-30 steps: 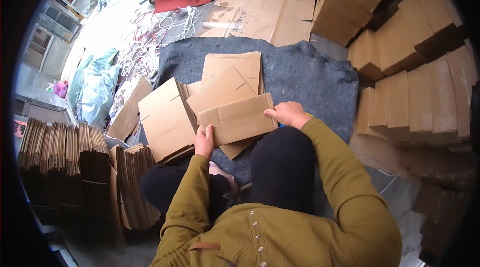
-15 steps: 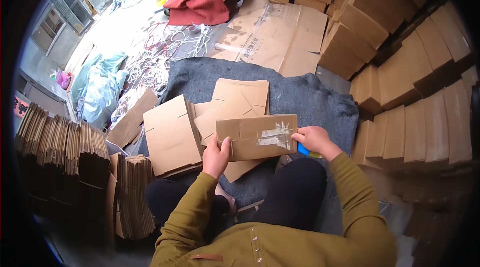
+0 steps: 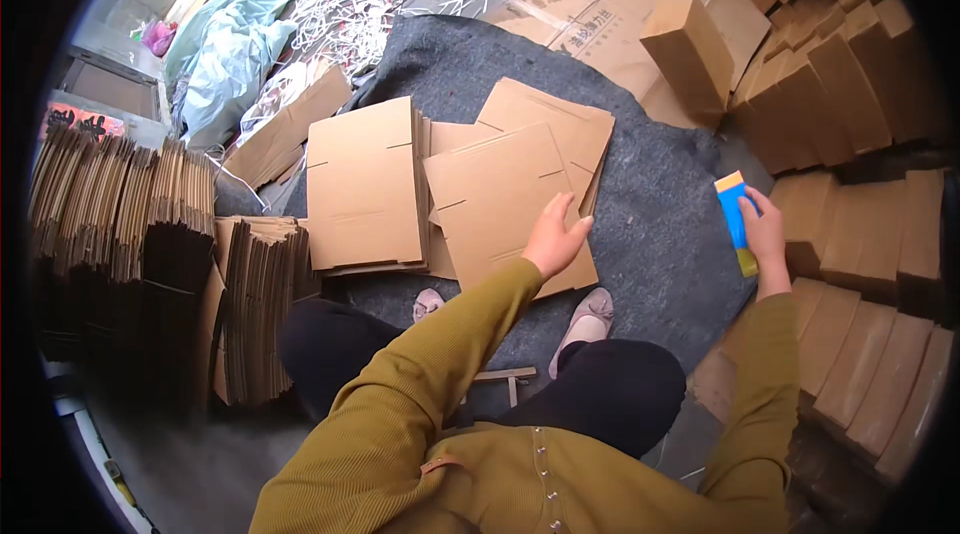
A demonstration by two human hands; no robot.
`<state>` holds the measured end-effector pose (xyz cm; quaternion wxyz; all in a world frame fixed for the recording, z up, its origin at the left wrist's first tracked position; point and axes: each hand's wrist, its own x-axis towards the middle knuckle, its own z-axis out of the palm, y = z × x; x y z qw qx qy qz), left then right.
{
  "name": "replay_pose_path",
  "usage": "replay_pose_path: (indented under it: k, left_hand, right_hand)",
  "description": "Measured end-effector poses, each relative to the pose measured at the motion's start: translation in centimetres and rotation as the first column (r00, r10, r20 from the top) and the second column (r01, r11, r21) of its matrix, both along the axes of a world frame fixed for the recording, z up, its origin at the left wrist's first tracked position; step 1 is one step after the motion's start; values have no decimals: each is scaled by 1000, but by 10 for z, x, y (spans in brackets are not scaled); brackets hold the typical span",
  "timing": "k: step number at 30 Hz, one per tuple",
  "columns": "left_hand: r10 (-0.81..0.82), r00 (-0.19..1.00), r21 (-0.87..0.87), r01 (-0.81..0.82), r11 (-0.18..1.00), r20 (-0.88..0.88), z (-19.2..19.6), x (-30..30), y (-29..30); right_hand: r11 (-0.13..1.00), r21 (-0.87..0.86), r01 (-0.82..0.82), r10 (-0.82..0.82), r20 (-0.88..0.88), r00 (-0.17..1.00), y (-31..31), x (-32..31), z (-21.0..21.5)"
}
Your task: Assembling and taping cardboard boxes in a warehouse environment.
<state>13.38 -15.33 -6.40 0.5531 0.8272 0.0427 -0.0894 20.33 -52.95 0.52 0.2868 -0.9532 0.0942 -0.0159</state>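
Flat, tan cardboard sheets lie on a dark grey blanket in front of a seated person. The top cardboard sheet point(image 3: 490, 189) is smooth and matte, roughly rectangular, with short dark slits cut into it and faint crease lines; it lies askew over other sheets. The left hand point(image 3: 557, 241) is open above its right side, thumb and fingers spread and holding nothing; whether it touches the board cannot be told. Off to the right, over the blanket's edge, the right hand point(image 3: 765, 234) grips a slim blue tool point(image 3: 733, 219) with an orange tip and a yellowish lower end. The blanket point(image 3: 650, 214) looks thick, fuzzy and felt-like, with an uneven rim. Left of the top sheet is a neat, squared stack of slotted cardboard point(image 3: 362, 184). Further left, bundles of folded cardboard point(image 3: 265, 304) stand on edge, showing ridged layers. Along the right are rows of block-shaped cardboard boxes point(image 3: 865, 334).
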Motion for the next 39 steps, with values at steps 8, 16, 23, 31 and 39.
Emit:
replay_pose_path:
  k: [8, 16, 23, 31, 39]
  left_hand:
    - [561, 559, 329, -466, 821, -610, -192, -147, 160]
    - [403, 496, -134, -742, 657, -769, -124, -137, 85]
    - [323, 905, -438, -417, 797, -276, 25, -129, 81]
    - [130, 991, 78, -133, 988, 42, 57, -196, 75]
    - [4, 997, -178, -18, 984, -81, 32, -161, 66]
  right_hand:
    - [946, 313, 83, -3, -248, 969, 104, -157, -90]
    - [932, 313, 183, -69, -342, 937, 115, -198, -94]
    - [922, 340, -187, 235, -108, 966, 100, -131, 19]
    - [686, -277, -673, 559, -392, 731, 269, -116, 132]
    - [763, -155, -627, 485, -505, 714, 299, -120, 80]
